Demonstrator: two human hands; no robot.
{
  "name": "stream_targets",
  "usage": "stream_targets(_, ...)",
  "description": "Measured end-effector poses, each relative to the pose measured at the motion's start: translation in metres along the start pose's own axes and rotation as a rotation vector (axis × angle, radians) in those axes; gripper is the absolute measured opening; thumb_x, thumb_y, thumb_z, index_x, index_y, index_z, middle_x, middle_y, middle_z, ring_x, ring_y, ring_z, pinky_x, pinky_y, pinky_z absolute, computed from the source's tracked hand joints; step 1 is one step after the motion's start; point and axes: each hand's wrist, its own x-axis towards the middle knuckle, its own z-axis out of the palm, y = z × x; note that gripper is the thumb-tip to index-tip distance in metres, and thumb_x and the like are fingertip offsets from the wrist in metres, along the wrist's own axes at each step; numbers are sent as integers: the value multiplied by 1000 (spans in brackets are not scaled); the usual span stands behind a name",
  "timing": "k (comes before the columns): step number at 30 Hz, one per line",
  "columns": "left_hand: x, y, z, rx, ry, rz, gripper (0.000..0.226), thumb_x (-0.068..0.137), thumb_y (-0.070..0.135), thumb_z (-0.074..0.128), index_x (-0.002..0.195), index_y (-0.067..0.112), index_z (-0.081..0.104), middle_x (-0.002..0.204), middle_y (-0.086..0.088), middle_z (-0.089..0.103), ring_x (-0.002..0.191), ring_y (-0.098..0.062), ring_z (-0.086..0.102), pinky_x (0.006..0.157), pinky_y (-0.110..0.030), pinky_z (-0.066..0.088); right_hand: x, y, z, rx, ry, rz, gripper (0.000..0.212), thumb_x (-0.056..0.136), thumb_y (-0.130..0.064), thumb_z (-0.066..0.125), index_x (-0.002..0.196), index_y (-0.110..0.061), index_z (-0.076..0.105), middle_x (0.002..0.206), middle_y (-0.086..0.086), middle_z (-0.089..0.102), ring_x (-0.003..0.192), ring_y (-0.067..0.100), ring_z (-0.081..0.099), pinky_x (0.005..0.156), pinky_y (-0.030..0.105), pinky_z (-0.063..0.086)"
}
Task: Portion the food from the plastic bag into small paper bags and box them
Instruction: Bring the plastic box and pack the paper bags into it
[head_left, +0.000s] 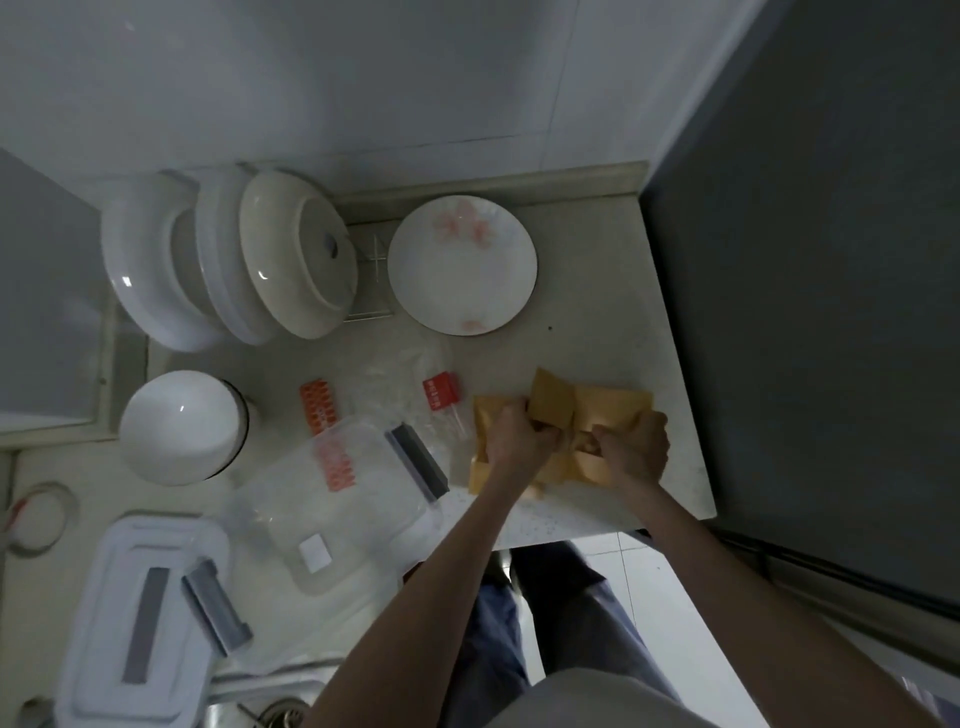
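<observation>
Both the left hand (511, 434) and the right hand (631, 447) keep a pinching grip on the small paper bags (610, 408) lying on the tabletop (597, 332). Best to separate one bag cleanly, mouth upward, before reaching left to the plastic bag (402, 374) and clear box (332, 504).

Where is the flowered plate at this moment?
In the head view, the flowered plate lies flat at the back of the counter, right of the dish rack, beyond the paper bags.

Dim light on a pale tiled wall (415, 78), speckled countertop (613, 322), dark cabinet (831, 312) and white floor tiles (675, 623)
</observation>
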Motion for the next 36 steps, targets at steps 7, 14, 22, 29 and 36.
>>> stream_targets(7, -25, -2, -26, -276, 56, 118, 34, 81, 2, 63, 107, 13, 44, 89, 6, 53, 81, -15, 58, 56, -13, 43, -8, -15, -28, 112, -29, -222, 46, 74, -25, 75, 106, -14, 44, 106, 8, 56, 100, 25, 51, 76, 34, 41)
stream_targets(14, -81, -32, -125, -609, 351, 296, 73, 85, -1, 69, 141, 28, 32, 104, 18, 63, 90, 12, 62, 69, -6, 49, -65, -79, -35, 372, -212, -481, 20, 91, -18, 59, 104, -17, 43, 104, 1, 56, 100, 25, 59, 83, 37, 51)
stream_targets(22, -144, -126, -196, -532, 576, 234, 78, 87, 1, 67, 147, 30, 25, 139, -7, 48, 120, -26, 54, 93, -44, 51, -170, -116, 24, 312, -524, -687, 36, 94, -17, 54, 128, -15, 43, 124, 0, 55, 116, 17, 52, 92, 28, 41)
stream_targets(29, -149, -168, -178, -505, 643, 142, 73, 85, -10, 53, 144, 28, 32, 109, 21, 54, 95, -3, 61, 79, -41, 57, -193, -87, 81, 43, -591, -732, 33, 94, -18, 52, 125, -14, 42, 114, 4, 55, 111, 24, 52, 92, 34, 45)
stream_targets(36, -145, -167, -164, -498, 688, -5, 51, 79, -8, 49, 122, 21, 54, 119, -1, 59, 103, -14, 59, 82, -33, 55, -184, -83, 81, 141, -630, -729, 40, 85, -2, 59, 117, -23, 48, 101, -11, 58, 97, 6, 57, 84, 17, 48)
